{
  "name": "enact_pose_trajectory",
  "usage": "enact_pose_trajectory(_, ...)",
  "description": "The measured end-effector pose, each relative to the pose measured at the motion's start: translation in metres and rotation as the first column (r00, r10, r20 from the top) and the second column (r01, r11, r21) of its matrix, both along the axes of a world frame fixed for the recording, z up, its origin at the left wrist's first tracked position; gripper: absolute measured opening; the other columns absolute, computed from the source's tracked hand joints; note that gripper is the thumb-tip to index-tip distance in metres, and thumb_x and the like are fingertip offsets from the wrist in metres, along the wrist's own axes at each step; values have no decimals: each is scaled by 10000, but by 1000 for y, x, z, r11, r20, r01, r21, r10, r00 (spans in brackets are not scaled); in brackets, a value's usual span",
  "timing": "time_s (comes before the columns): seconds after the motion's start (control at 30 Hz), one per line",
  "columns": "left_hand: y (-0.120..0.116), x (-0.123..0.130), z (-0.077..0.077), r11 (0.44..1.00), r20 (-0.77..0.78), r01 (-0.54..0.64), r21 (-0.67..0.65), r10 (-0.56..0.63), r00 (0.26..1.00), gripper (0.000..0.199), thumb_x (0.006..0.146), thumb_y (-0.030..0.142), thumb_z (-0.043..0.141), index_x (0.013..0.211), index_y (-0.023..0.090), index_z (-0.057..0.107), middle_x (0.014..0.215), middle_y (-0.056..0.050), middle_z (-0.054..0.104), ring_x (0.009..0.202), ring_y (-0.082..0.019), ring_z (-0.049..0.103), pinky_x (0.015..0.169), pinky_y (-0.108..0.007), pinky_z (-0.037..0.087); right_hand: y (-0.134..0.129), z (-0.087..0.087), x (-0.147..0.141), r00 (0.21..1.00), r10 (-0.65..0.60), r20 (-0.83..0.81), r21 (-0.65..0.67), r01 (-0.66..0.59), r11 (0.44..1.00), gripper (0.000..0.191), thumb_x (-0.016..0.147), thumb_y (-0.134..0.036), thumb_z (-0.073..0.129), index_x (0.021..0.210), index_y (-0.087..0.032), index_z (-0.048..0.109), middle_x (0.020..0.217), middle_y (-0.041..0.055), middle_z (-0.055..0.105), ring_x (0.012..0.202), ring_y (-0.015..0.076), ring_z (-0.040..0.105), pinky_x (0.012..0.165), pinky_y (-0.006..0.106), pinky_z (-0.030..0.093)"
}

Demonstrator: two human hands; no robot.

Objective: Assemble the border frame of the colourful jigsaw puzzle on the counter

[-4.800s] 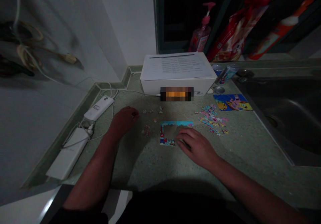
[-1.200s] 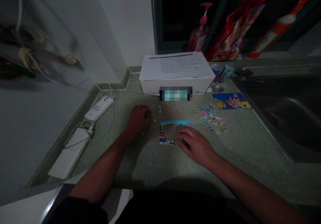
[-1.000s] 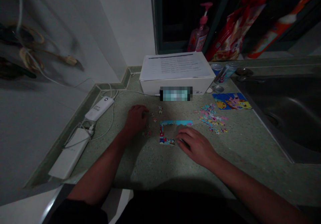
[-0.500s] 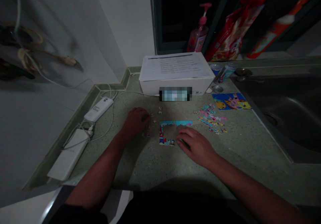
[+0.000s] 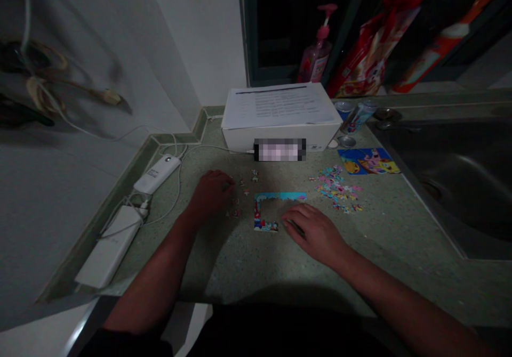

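A partly joined jigsaw (image 5: 258, 213) lies on the counter, its top edge, left edge and part of its bottom edge linked around a bare middle. My right hand (image 5: 310, 229) rests at its right side, fingers curled; whether they hold a piece is hidden. My left hand (image 5: 212, 194) hovers left of the jigsaw, fingers bent and close together, their tips in shadow. Several loose pieces (image 5: 255, 175) lie between my left hand and the jigsaw. A bigger pile of colourful pieces (image 5: 338, 189) is spread to the right, below a blue cartoon picture card (image 5: 370, 161).
A white box (image 5: 280, 112) with a printed sheet stands behind, a blurred-out phone (image 5: 280, 149) leaning on it. Cans (image 5: 360, 117) and a sink (image 5: 460, 186) are at the right. A white power bank (image 5: 157, 174), cables and a long white block (image 5: 112, 245) lie left.
My left hand has shifted slightly left, away from the loose pieces beside it. My right hand has hardly moved. The blurred phone screen has changed from bluish to pinkish.
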State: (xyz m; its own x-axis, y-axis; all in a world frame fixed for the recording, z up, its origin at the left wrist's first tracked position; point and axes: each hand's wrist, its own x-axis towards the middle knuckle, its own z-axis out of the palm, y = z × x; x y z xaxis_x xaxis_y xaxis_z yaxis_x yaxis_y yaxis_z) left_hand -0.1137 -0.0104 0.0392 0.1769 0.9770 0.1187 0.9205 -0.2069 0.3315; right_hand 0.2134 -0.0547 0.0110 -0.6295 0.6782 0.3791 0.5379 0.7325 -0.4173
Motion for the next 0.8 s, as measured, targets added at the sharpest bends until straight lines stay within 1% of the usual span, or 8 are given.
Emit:
enact_pose_trajectory(0.1, -3, -2, 6, 1000, 7, -20, -8, 20, 1000, 156, 951, 220, 652, 987, 201, 802, 1067, -105, 782, 1088, -293, 694, 1067, -490, 516, 0, -1, 0, 999, -9, 32, -6, 9, 1000, 150, 1051, -202, 555, 1033, -207, 704, 929, 61, 744, 884, 250, 694, 835, 447, 606)
enact_pose_trajectory(0.17, -4, 0, 7, 1000, 5, -6, -17, 6, 1000, 151, 946, 207, 657, 980, 209, 804, 1040, -97, 780, 1078, -287, 693, 1056, -480, 522, 1, -1, 0, 999, -14, 39, -4, 14, 1000, 146, 1045, -199, 563, 1029, -211, 708, 924, 59, 745, 881, 247, 696, 831, 439, 602)
enact_pose_trajectory(0.3, -7, 6, 4, 998, -16, 50, -36, -50, 999, 165, 930, 188, 655, 962, 242, 808, 1001, -76, 767, 1041, -280, 692, 1012, -468, 539, 1, -1, 0, 999, -8, 36, -8, 8, 1000, 173, 1044, -201, 555, 1030, -235, 724, 935, 54, 754, 887, 239, 699, 833, 429, 597)
enact_pose_trajectory(0.4, -7, 9, 1, 997, -34, 65, -43, -66, 997, 178, 923, 188, 649, 966, 252, 809, 991, -73, 762, 1029, -284, 691, 996, -471, 541, 1, 0, 0, 1000, -7, 31, -15, 7, 1000, 195, 1047, -213, 546, 1037, -244, 738, 932, 51, 755, 886, 240, 698, 834, 438, 599)
enact_pose_trajectory(0.6, -5, 8, 1, 998, -56, 36, -45, -39, 998, 190, 929, 212, 628, 963, 232, 814, 1001, -97, 764, 1021, -300, 691, 977, -484, 550, 0, 2, 1, 1000, -10, -14, -9, 10, 1000, 198, 1057, -210, 529, 1062, -219, 727, 982, 71, 754, 926, 245, 703, 849, 436, 601)
enact_pose_trajectory(0.8, -5, 9, 3, 998, -56, 39, -50, -42, 998, 199, 936, 222, 618, 971, 226, 814, 992, -100, 767, 989, -291, 698, 959, -472, 555, 1, 0, 0, 999, 14, 39, -19, -13, 1000, 164, 1054, -206, 552, 1051, -224, 714, 975, 60, 760, 930, 247, 701, 865, 442, 595)
